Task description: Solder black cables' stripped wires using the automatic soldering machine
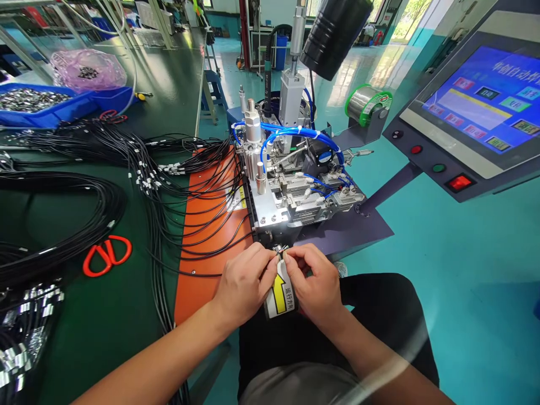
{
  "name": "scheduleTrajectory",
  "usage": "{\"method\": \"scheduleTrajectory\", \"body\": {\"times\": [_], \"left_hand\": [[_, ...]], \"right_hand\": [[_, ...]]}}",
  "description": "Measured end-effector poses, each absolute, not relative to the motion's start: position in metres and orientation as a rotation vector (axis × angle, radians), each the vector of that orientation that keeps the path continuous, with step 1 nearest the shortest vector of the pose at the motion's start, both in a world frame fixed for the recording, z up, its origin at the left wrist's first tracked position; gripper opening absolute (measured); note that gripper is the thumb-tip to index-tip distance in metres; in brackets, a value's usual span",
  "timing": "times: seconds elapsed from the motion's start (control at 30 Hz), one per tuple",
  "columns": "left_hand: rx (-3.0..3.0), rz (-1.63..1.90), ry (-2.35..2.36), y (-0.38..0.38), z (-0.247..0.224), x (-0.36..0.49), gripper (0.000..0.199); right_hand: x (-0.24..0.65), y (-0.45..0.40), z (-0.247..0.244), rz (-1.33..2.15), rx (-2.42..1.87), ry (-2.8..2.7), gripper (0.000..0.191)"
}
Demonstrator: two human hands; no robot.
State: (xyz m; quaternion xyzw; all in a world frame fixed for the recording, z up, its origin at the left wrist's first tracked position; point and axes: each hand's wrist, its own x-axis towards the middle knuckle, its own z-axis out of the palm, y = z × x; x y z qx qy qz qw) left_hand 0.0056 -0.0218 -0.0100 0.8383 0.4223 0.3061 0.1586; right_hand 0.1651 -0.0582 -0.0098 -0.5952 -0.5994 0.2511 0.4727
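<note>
My left hand (248, 281) and my right hand (315, 281) meet at the front edge of a metal machine (291, 197). Thumb and fingers of each are pinched round the end of a black cable, where thin wires (280, 248) stick up between the fingertips. Just below the fingertips is a white label (282, 292) with a yellow arrow. Black cables (211, 225) run over an orange board (200, 298) to the machine's left side. How the cable lies inside my fingers is hidden.
Red-handled scissors (107, 256) and cable bundles (156, 247) lie on the green table (113, 349). A blue tray (54, 115) of metal parts stands at the back left. A solder spool (367, 105) and a control screen (485, 107) are on the right; a black cylinder (333, 36) hangs above the machine.
</note>
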Motion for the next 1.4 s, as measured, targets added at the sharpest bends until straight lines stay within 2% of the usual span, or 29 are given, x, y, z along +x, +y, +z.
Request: {"method": "scheduleTrajectory", "body": {"times": [0.23,0.5,0.67,0.8,0.93,1.1,1.27,1.4], "left_hand": [[2.376,0.904,1.198,-0.021,-0.011,0.005,0.017],[2.412,0.809,1.179,-0.021,-0.011,0.005,0.019],[2.446,0.813,1.129,-0.020,-0.010,0.005,0.020],[2.475,0.832,1.065,-0.018,-0.010,0.005,0.019],[2.437,0.877,0.955,-0.015,-0.013,0.002,0.023],[2.360,0.945,0.911,-0.014,-0.011,0.001,0.022],[2.305,0.897,1.088,-0.017,-0.006,0.004,0.017],[2.294,0.856,1.094,-0.017,-0.004,0.005,0.020]], "right_hand": [[0.158,-0.057,-0.017,0.467,-1.384,-1.636,0.012],[0.195,-0.045,0.001,0.744,-1.470,-1.471,0.011],[0.207,-0.029,0.015,0.875,-1.396,-1.720,0.009],[0.209,-0.020,0.025,0.919,-1.321,-1.926,0.018],[0.213,-0.010,0.029,0.994,-1.202,-2.118,0.018],[0.213,-0.005,0.023,1.220,-1.199,-2.020,0.020],[0.214,-0.025,0.013,0.930,-1.447,-1.575,0.015],[0.215,-0.042,0.006,0.796,-1.416,-1.580,0.014]]}}
